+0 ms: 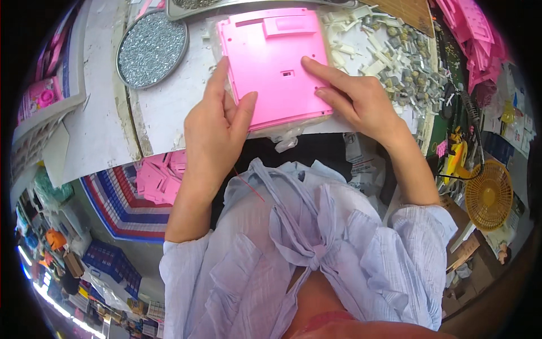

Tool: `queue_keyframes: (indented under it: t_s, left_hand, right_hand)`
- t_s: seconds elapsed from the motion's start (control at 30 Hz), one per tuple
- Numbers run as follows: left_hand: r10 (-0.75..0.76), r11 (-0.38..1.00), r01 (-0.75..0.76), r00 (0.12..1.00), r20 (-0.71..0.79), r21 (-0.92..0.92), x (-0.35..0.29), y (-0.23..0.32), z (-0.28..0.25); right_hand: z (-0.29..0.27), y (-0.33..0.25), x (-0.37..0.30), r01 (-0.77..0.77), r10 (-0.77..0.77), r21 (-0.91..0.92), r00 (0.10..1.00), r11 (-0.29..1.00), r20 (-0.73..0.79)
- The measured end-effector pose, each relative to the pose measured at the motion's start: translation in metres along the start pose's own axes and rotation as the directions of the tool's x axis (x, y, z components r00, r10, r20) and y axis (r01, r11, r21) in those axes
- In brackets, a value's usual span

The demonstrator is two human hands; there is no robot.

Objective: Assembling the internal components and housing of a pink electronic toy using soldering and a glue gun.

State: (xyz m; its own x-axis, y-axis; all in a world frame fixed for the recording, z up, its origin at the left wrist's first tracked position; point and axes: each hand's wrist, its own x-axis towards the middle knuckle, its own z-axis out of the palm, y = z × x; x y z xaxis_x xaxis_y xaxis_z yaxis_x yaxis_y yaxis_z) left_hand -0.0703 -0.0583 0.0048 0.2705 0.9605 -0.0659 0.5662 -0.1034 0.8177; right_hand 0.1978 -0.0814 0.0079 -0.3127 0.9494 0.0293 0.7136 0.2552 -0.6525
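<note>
A flat pink plastic casing [265, 73] lies over the worktable's near edge in front of me. It has a raised block at its far end and a small slot with a dark piece in it near the middle. My left hand [212, 127] is closed on its left edge, with the thumb resting on the top face. At the right edge, my right hand [361, 99] also holds it, thumb and index finger on the surface. Crumpled clear plastic [287, 139] shows from beneath the casing. Its underside is hidden.
On the white worktable [96, 113], a round tray of small screws [152, 48] stands left. A pile of white and metal parts [403, 56] spreads right, near dangling cables [471, 104]. Pink pieces [161, 178] fill a striped bag [116, 195] below. A yellow fan [489, 195] stands right.
</note>
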Motion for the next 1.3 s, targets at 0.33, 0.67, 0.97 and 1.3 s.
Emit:
queue_keyframes:
  t_s: [0.33, 0.67, 0.97, 1.3]
  left_hand:
    - [0.044, 0.991, -0.048, 0.999, -0.033, -0.127, -0.004, -0.016, 0.007]
    - [-0.082, 0.922, 0.066, 0.996, -0.026, -0.380, -0.041, -0.035, 0.009]
    - [0.269, 0.934, -0.280, 0.960, 0.080, 0.223, -0.077, -0.046, 0.037]
    - [-0.031, 0.912, -0.123, 0.931, 0.364, 0.392, -0.072, -0.060, 0.047]
  right_hand:
    - [-0.026, -0.030, 0.020, 0.051, 0.030, -0.455, 0.985, 0.889, 0.171]
    - [0.026, -0.045, 0.083, 0.537, -0.533, -0.240, 0.842, 0.808, 0.090]
    - [0.041, -0.037, 0.088, 0.673, -0.676, 0.073, 0.727, 0.736, 0.115]
    - [0.038, -0.043, 0.092, 0.641, -0.633, 0.043, 0.742, 0.766, 0.222]
